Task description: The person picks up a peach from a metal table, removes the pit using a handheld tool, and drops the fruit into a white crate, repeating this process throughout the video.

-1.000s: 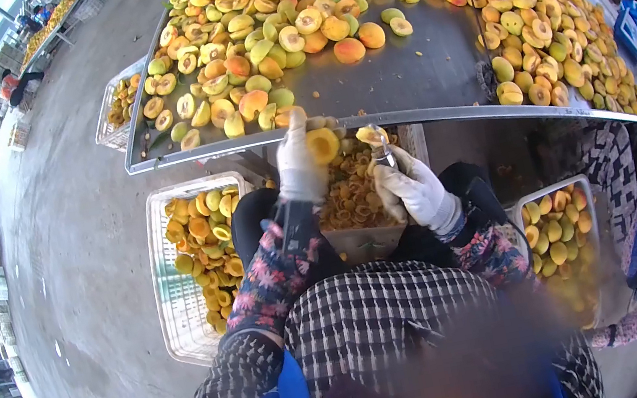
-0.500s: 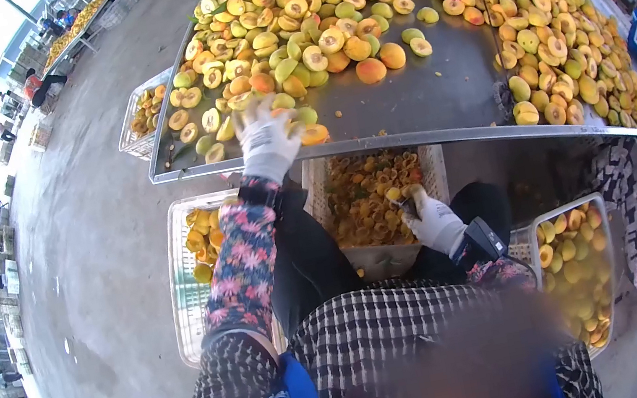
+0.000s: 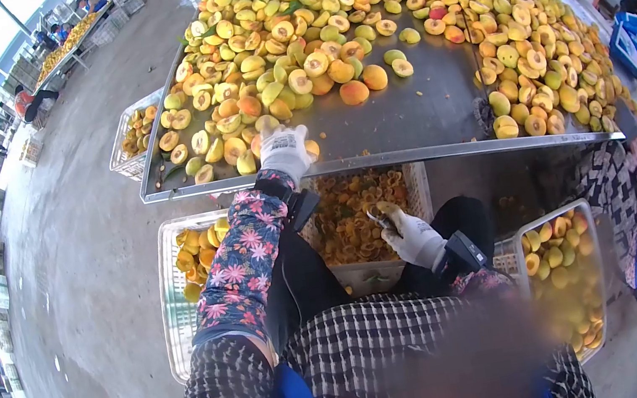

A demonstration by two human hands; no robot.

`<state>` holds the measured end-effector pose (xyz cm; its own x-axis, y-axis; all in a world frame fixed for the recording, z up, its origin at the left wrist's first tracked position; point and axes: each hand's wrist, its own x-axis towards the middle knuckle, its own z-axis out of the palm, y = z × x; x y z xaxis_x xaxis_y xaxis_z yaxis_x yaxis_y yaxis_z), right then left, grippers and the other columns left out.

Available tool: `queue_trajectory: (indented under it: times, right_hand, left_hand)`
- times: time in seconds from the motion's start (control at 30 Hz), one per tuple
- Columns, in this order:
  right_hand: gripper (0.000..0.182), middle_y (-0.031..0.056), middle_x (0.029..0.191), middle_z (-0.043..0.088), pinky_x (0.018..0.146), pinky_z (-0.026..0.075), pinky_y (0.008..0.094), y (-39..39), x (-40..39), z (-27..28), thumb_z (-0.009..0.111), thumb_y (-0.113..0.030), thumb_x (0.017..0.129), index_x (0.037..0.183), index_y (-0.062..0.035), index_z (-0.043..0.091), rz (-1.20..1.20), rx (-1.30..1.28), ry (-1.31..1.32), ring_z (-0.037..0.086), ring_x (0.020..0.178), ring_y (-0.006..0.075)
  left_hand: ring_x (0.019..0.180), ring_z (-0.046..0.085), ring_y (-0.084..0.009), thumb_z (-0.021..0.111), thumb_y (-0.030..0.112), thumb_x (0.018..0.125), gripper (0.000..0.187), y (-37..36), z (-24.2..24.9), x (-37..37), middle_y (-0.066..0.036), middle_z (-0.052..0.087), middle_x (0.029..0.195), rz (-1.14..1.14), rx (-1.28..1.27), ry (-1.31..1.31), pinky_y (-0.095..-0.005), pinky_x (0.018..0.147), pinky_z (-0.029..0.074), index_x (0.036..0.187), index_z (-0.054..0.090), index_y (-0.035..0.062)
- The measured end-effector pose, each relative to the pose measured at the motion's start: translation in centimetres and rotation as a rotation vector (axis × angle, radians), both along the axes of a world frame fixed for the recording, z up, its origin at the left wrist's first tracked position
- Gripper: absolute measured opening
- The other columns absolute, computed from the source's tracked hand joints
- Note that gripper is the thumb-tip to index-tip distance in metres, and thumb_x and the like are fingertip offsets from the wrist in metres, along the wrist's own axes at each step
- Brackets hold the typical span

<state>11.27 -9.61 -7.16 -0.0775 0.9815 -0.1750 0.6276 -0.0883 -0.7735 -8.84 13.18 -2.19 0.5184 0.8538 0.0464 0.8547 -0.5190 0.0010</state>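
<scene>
Currently left hand (image 3: 284, 150), white-gloved, is on the metal table (image 3: 414, 110) at frame centre, fingers curled over an orange peach half (image 3: 312, 149) at the near edge; can't tell how firm the hold is. Right hand (image 3: 410, 237) lower centre, closed around a small pitting tool (image 3: 381, 219), above the crate of pits (image 3: 354, 210).

Head camera, looking steeply down, fisheye, close.
</scene>
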Motion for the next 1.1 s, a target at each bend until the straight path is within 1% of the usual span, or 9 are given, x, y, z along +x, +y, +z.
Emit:
queue_trajectory:
  times: [0.13, 0.27, 0.37, 0.4, 0.5, 0.53, 0.63, 0.8, 1.1]
  right_hand:
    - [0.045, 0.0276, 0.098, 0.063, 0.079, 0.047, 0.0463, 0.1, -0.5, -0.9, 0.056, -0.017, 0.09, 0.131, -0.003, 0.043, -0.052, 0.151, 0.159, 0.061, 0.094, 0.043]
    - [0.042, 0.0259, 0.098, 0.063, 0.079, 0.048, 0.0429, 0.9, -0.4, -0.8, 0.057, -0.016, 0.09, 0.128, -0.0014, 0.045, -0.088, 0.191, 0.265, 0.061, 0.092, 0.0428]
    - [0.039, 0.0247, 0.097, 0.062, 0.077, 0.048, 0.0401, 1.3, -0.7, 2.7, 0.057, -0.013, 0.09, 0.126, -0.001, 0.046, -0.067, 0.218, 0.321, 0.061, 0.09, 0.0421]
    - [0.038, 0.0243, 0.097, 0.062, 0.077, 0.048, 0.0393, 1.6, -0.9, 3.9, 0.057, -0.012, 0.09, 0.125, -0.0009, 0.047, -0.056, 0.232, 0.331, 0.061, 0.09, 0.0419]
    - [0.035, 0.0243, 0.095, 0.062, 0.073, 0.048, 0.0406, 2.7, -1.1, 6.5, 0.057, -0.011, 0.091, 0.123, -0.0007, 0.048, -0.003, 0.47, 0.366, 0.061, 0.087, 0.0425]
    - [0.037, 0.0251, 0.092, 0.062, 0.07, 0.048, 0.0437, 2.9, -1.5, 8.3, 0.057, -0.013, 0.091, 0.124, -0.001, 0.046, -0.016, 0.641, 0.204, 0.061, 0.084, 0.0435]
    - [0.039, 0.0267, 0.092, 0.061, 0.068, 0.048, 0.0465, 4.1, -1.5, 10.0, 0.058, -0.016, 0.091, 0.125, -0.0015, 0.044, -0.022, 0.625, 0.028, 0.061, 0.084, 0.0446]
    - [0.032, 0.0239, 0.083, 0.063, 0.063, 0.048, 0.0489, 5.0, -1.7, 10.5, 0.058, -0.02, 0.091, 0.114, -0.0018, 0.046, 0.013, 0.534, -0.169, 0.062, 0.075, 0.0439]
    - [0.034, 0.0218, 0.081, 0.063, 0.062, 0.048, 0.048, 5.7, -1.6, 8.8, 0.058, -0.021, 0.089, 0.112, -0.0015, 0.043, 0.121, 0.415, -0.38, 0.062, 0.071, 0.0413]
  left_hand:
    - [0.098, 0.062, -0.0308, 0.072, 0.03, 0.078, 0.041, -0.8, 0.4, -0.3, -0.008, 0.067, 0.102, -0.07, -0.096, -0.262, -0.0418, 0.087, 0.048, 0.109, 0.057, 0.0081]
    - [0.1, 0.062, -0.0247, 0.071, 0.011, 0.083, 0.039, -0.6, -1.6, 1.0, -0.01, 0.061, 0.106, 0.079, -0.45, -1.35, -0.037, 0.08, 0.055, 0.117, 0.052, 0.0073]
    - [0.104, 0.06, -0.0311, 0.068, 0.013, 0.085, 0.042, -4.2, 2.1, 2.0, -0.014, 0.057, 0.114, 0.154, -1.18, -2.243, -0.0418, 0.084, 0.056, 0.122, 0.049, 0.0068]
    - [0.107, 0.058, -0.0359, 0.061, 0.021, 0.091, 0.041, -4.7, 2.4, 2.3, -0.017, 0.054, 0.122, 0.231, -1.273, -2.376, -0.046, 0.085, 0.055, 0.127, 0.047, 0.0083]
    - [0.11, 0.056, -0.0381, 0.052, 0.033, 0.095, 0.042, -6.7, 3.6, 2.7, -0.017, 0.052, 0.128, 0.055, -1.477, -2.375, -0.0484, 0.086, 0.054, 0.13, 0.046, 0.0092]
    - [0.111, 0.056, -0.0385, 0.043, 0.04, 0.098, 0.046, -6.8, 2.7, 3.0, -0.017, 0.05, 0.131, 0.038, -1.494, -2.346, -0.0504, 0.086, 0.053, 0.133, 0.044, 0.0101]
    - [0.112, 0.055, -0.0379, 0.041, 0.039, 0.099, 0.047, -7.9, 2.0, 3.7, -0.017, 0.05, 0.132, -0.006, -1.355, -2.262, -0.051, 0.085, 0.052, 0.137, 0.042, 0.011]
    - [0.091, 0.065, -0.0217, 0.03, 0.051, 0.101, 0.061, -10.0, 3.7, 4.1, -0.015, 0.06, 0.117, -0.035, -0.911, -1.876, -0.0306, 0.082, 0.054, 0.134, 0.043, 0.0012]
    - [0.079, 0.064, -0.0165, 0.031, 0.053, 0.101, 0.065, -10.8, 3.9, 4.5, -0.013, 0.067, 0.094, 0.102, -0.829, -1.883, -0.0275, 0.074, 0.053, 0.113, 0.059, -0.0044]
